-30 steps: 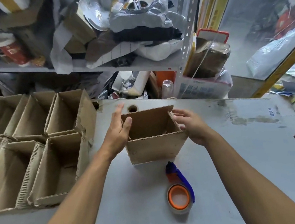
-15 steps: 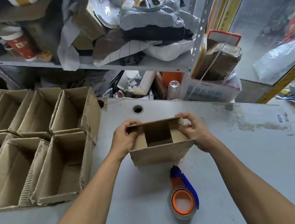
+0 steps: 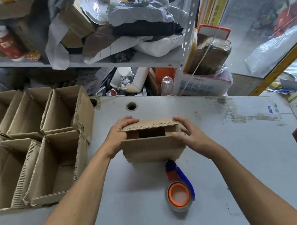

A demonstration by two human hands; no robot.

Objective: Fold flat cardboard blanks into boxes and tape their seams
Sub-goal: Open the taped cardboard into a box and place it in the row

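On the grey table, dead ahead of you: the box sits between your two hands.
Left hand: your left hand curls over the far flap at its left end, pressing it down.
Right hand: your right hand clasps the right end, thumb on the near wall.
Long axis: the box and the open slot between its flaps run left to right across you.
Seam: not yet closed; a dark gap shows under the far flap.
Tape: the tape dispenser lies just beside the box's near right corner, toward you.
Nearer hand: your right, so it likely fetches the tape while your left pins the flaps.
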